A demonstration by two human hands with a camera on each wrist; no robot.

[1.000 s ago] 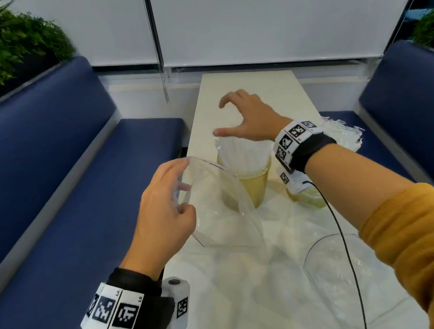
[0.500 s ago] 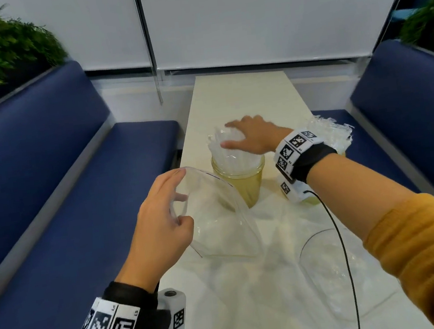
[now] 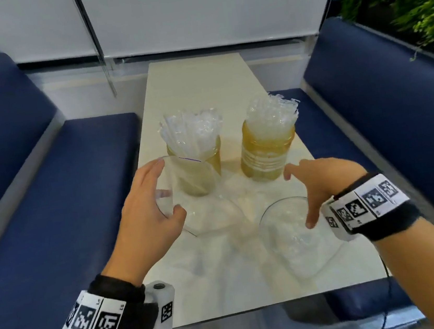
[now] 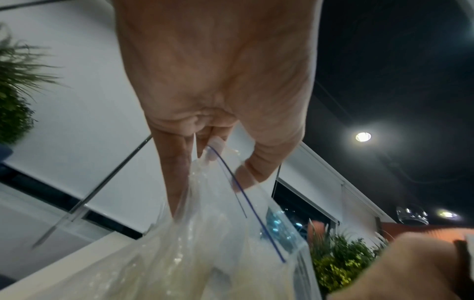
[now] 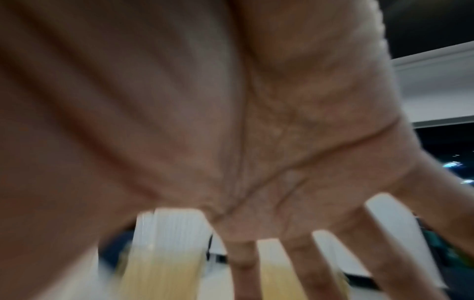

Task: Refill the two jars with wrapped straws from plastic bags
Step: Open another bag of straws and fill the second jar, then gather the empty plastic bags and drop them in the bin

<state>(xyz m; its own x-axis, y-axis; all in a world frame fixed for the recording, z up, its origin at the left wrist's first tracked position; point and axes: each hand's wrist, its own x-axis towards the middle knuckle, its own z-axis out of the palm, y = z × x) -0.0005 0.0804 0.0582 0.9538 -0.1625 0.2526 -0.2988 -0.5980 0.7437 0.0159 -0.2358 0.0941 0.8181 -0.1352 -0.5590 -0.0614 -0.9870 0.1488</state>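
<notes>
Two amber jars stand side by side on the pale table (image 3: 196, 90). The left jar (image 3: 210, 162) and the right jar (image 3: 264, 155) both hold bundles of clear wrapped straws (image 3: 192, 131) that stick up above their rims. My left hand (image 3: 147, 208) pinches the mouth of a clear zip bag (image 3: 195, 194) with a blue seal line (image 4: 246, 194), held upright in front of the left jar. My right hand (image 3: 321, 178) hovers with spread fingers over a second clear bag (image 3: 289, 232) lying flat on the table, near the right jar's base. In the right wrist view the fingers (image 5: 315, 274) are splayed and blurred.
Blue bench seats (image 3: 52, 212) flank the table on both sides. A white wall and blinds close off the far end. Green plants (image 3: 409, 4) sit behind the right bench. The table's near edge is just below my wrists.
My right hand left the top of the left jar's straws and drew back toward me, over the flat bag. The left hand keeps holding its bag.
</notes>
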